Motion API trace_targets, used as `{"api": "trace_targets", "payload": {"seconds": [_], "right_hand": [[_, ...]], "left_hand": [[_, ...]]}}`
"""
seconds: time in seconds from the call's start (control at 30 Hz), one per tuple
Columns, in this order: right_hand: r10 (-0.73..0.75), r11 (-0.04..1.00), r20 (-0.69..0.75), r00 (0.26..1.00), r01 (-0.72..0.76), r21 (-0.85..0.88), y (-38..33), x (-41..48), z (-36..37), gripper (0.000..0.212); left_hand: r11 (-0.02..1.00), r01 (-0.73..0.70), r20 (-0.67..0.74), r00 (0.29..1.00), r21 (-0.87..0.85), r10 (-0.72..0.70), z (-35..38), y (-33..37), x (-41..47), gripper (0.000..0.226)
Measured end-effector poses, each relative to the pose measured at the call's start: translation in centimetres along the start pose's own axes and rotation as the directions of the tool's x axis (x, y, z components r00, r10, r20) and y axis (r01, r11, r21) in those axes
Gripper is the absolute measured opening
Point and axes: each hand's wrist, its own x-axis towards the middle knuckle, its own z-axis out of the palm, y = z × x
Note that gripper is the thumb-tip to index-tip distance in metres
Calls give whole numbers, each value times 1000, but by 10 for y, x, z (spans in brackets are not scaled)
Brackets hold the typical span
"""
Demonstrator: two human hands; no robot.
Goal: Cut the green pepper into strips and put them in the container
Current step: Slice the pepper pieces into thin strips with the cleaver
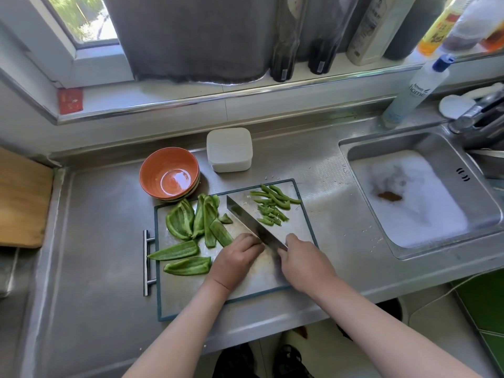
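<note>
Left hand [237, 259]: mine, low on the steel cutting board with the dark rim [191, 293]. Its fingers [252, 242] are curled under, knuckles against the flat of the blade. The tips are hidden; I cannot tell whether they pin the nearest pepper piece, whose end reaches them.

Right hand [302, 261]: my fingers are wrapped round the handle of the broad steel cleaver [253, 222], and the handle is hidden in the grip. The blade slants away to the upper left across the board.

Wide flat green pepper pieces [181, 222]: uncut, on the board left of the blade. One tip overhangs the left rim.

Thin green pepper strips [272, 205]: a loose heap right of the blade, at the board's far right corner.

Square white plastic container [229, 150]: lid on, standing on the steel surface [95, 255] beyond the board, apart from it.

Orange ceramic bowl [169, 173]: top of a small stack, left of the container, just beside the board's far left corner.

Steel sink [351, 148]: right of the board, holding white foam.

Clear bottle with blue cap [417, 91]: behind the sink.
</note>
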Motion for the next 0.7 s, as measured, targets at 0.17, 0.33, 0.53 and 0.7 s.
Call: {"api": "trace_targets", "payload": {"seconds": [0.17,0.33,0.53,0.7], "right_hand": [[27,1000,-12,1000,-27,6,5,-3,-3,18],[-19,1000,-27,999,19,-2,6,-16,-5,19],[-48,999,-55,997,47,-19,4,-28,-5,18],[-33,999,-32,999,31,-42,10,-34,-7,18]], "left_hand": [[1000,-1,-29,1000,6,1,-2,3,2,12],[1000,-9,-50,999,28,10,-2,7,4,14],[998,21,-53,998,53,-19,-3,8,2,17],[998,46,-46,998,53,-43,-1,8,1,15]]}}
